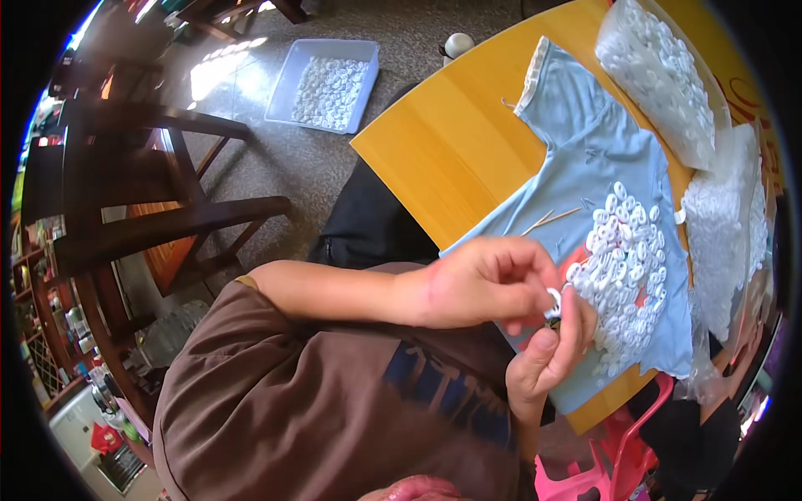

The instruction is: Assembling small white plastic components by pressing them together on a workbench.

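My left hand (501, 284) is closed in a pinch beside a small white oval ring-like piece (553, 303). My right hand (551, 355) meets it from below, its forefinger against the piece and its thumb bent in; curled fingers hide part of the grip. Just beyond both hands, a heap of similar white oval pieces (622, 259) lies on a light blue garment (597, 167). An orange-red print shows in places under the heap. Thin wooden sticks (551, 219) rest on the cloth left of the heap.
The garment is spread over a yellow wooden table (451, 125). Clear bags of white pieces (660, 75) line its right side. A translucent bin (326, 83) with more pieces stands on the floor. Dark wooden chairs (159, 209) are at left, a pink plastic stool (601, 468) at lower right.
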The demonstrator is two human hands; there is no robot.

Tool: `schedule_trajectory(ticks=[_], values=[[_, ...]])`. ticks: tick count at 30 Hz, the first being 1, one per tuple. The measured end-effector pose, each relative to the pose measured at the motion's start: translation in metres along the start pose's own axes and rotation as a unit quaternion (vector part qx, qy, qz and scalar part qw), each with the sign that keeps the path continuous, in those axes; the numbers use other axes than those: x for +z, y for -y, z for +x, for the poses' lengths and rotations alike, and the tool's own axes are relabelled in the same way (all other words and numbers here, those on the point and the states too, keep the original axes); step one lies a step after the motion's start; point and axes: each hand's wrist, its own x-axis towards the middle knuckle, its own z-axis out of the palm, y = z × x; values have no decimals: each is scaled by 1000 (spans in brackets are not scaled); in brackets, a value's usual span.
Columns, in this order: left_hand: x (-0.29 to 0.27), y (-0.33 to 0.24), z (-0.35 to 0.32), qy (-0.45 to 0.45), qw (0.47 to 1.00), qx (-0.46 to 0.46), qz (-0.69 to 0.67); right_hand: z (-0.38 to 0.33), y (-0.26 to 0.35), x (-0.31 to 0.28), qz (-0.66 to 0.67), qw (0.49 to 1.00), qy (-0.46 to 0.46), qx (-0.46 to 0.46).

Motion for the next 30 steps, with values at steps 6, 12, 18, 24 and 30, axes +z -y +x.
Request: schedule_trajectory(ticks=[6, 12, 18, 24, 30], values=[[-69, -65, -24, -254, 914, 299, 100, 1, -11, -9, 35, 998, -29, 52], [-227, -121, -57, -561, 726, 237, 319, 2, -26, -28, 88, 977, -162, 103], [-190, -114, -37, -501, 727, 347, 317, -20, -32, -47, 96, 965, -196, 144], [-49, -60, 16, -243, 744, 365, 504, -28, -37, -47, 117, 957, -222, 143], [0, -36, 71, -28, 574, 320, 753, -28, -38, -48, 112, 965, -192, 138]])
